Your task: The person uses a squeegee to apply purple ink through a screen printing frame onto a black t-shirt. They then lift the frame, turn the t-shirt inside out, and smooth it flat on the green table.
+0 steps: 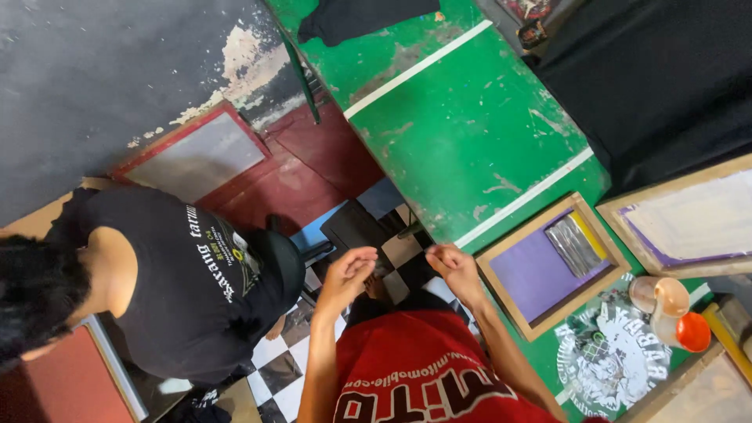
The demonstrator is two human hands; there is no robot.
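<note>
Head view looks straight down past a red shirt [427,368] at the near edge. Just beyond it the left hand [345,276] and right hand [453,266] hang over a black-and-white checkered floor [270,376], slightly apart from each other. The left hand's fingers are loosely curled and half open, holding nothing. The right hand is closed into a loose fist; whether anything lies inside it cannot be told.

Right of the right hand, just beside it, a wooden-framed screen with purple mesh [548,266] lies on the near corner of a green table [462,133], a strip of silvery film resting in it. Nearer on the right, a printed white design [611,352] covers the tabletop, and a clear bottle with an orange cap [670,309] lies on its side beside it. A second framed screen [689,223] sits at the right edge.

On the left, another person in a black shirt [196,290] crouches near the left hand, narrowing the floor to a small gap between that person and the table edge.

Farther off, the green table runs away with bare worn surface crossed by white lines, black cloth [658,78] covering its right side.
</note>
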